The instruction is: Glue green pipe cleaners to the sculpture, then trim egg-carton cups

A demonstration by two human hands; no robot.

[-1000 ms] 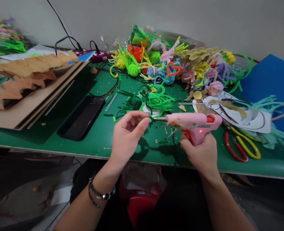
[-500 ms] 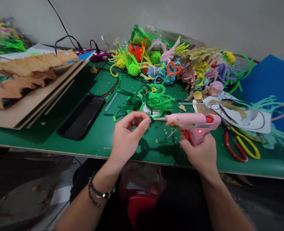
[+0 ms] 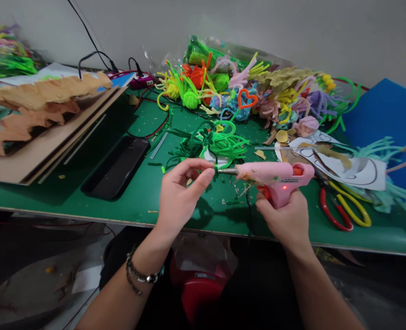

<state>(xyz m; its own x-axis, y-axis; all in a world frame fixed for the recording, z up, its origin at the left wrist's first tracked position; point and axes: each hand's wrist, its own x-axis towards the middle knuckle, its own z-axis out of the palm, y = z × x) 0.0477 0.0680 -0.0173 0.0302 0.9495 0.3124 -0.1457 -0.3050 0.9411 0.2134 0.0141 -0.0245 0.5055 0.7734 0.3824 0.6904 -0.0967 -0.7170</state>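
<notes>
My right hand (image 3: 287, 217) is wrapped round the handle of a pink hot glue gun (image 3: 275, 176), whose red light is lit. Its metal nozzle points left, right at the fingertips of my left hand (image 3: 184, 192). Those fingers pinch a small piece of green pipe cleaner (image 3: 216, 172), mostly hidden by the thumb and index finger. Whether the nozzle touches it I cannot tell. Just behind lies a bunch of green pipe cleaners (image 3: 228, 143), dark on the left and bright on the right.
Left of my hands lies a black phone (image 3: 117, 167), with cardboard sheets (image 3: 20, 167) beyond it. On the right are red-and-yellow-handled pliers (image 3: 343, 206) and paper cutouts (image 3: 347, 165). A heap of coloured pipe-cleaner pieces (image 3: 220, 82) lines the wall. The gun's black cord (image 3: 249, 213) hangs over the table edge.
Both hands stay almost in place. The glue gun has shifted very slightly left, its nozzle still at the left fingertips.
</notes>
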